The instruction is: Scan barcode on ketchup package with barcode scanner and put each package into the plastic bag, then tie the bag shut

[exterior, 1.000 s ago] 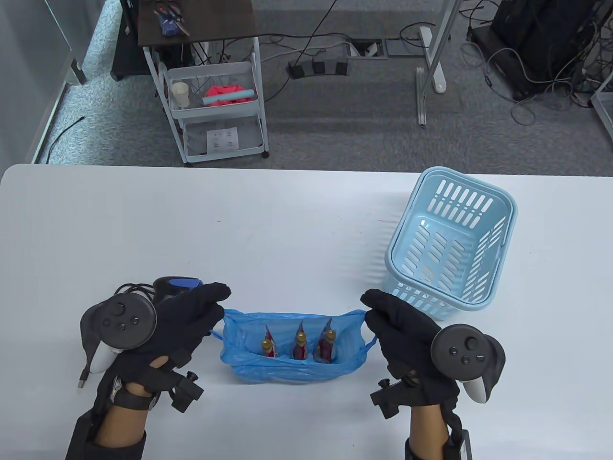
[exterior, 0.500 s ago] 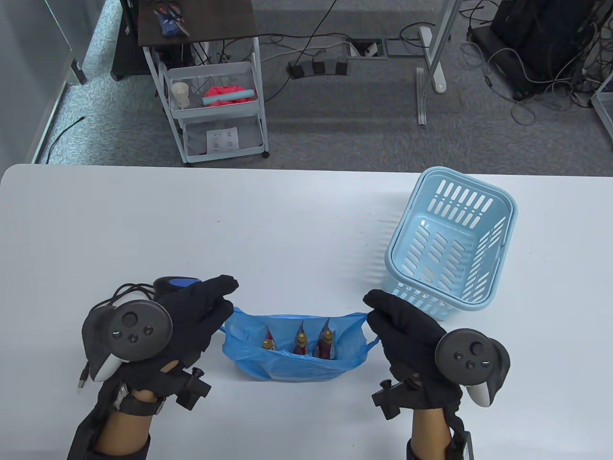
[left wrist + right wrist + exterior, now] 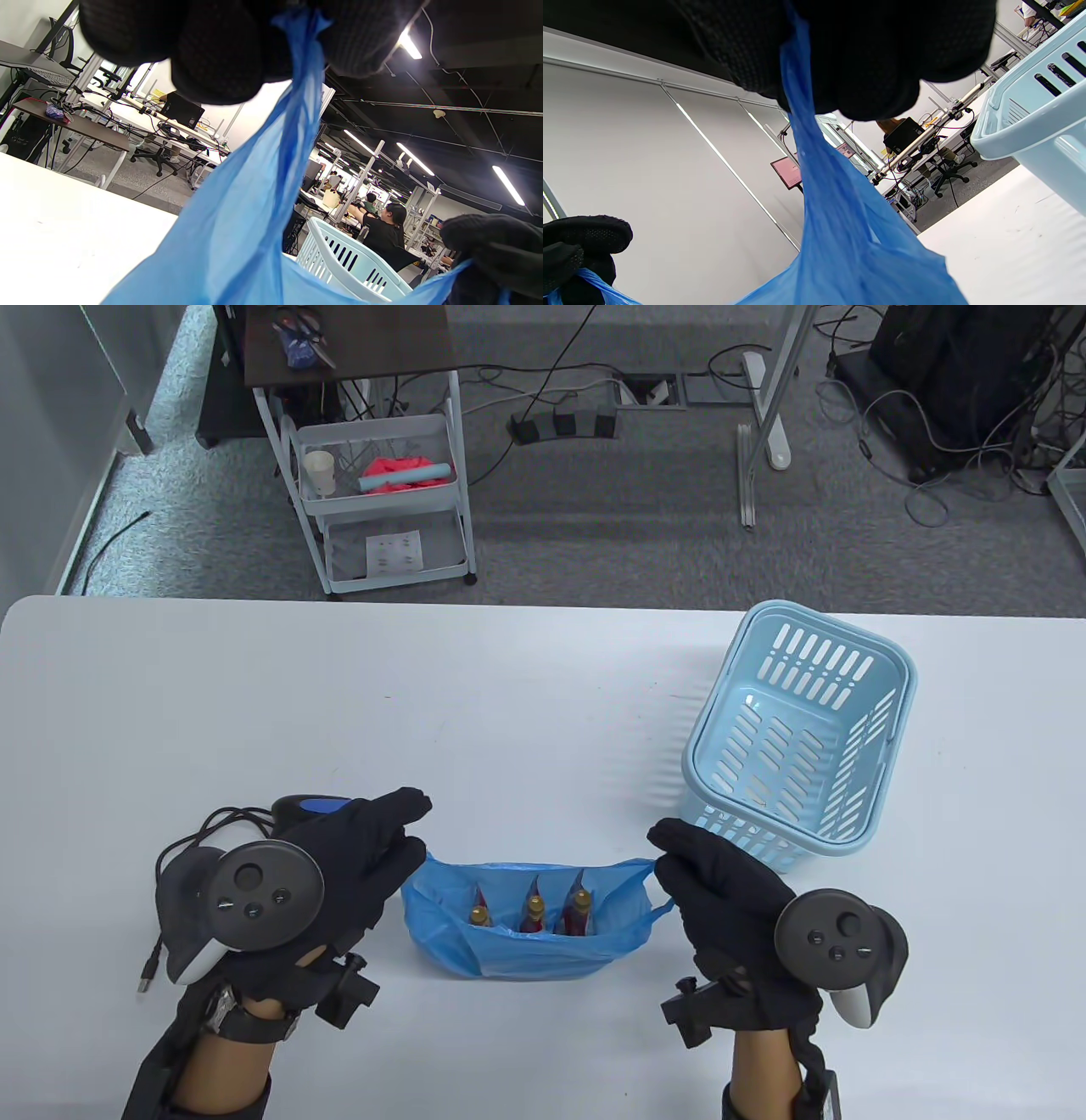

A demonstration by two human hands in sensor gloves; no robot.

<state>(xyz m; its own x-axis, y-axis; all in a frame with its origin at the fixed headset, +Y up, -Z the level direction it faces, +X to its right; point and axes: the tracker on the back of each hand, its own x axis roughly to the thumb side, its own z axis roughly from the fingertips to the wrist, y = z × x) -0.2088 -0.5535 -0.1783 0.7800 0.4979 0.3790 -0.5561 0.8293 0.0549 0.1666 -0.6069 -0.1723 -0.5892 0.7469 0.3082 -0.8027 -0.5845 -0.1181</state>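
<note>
All three ketchup packages [image 3: 532, 909] sit bagged, your left hand [image 3: 356, 857] and right hand [image 3: 713, 878] each pinch a handle of the plastic bag [image 3: 526, 954], so only the knot remains.

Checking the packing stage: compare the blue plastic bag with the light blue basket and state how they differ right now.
The plastic bag is soft, crumpled film; the basket is rigid slotted plastic. The bag holds three ketchup packages; the basket looks empty. The left hand and right hand pinch the bag's handles, pulling them apart; the basket stands untouched, farther back on the right. The bag is a deeper blue, the basket paler. Both sit on the white table, open at the top.
</note>
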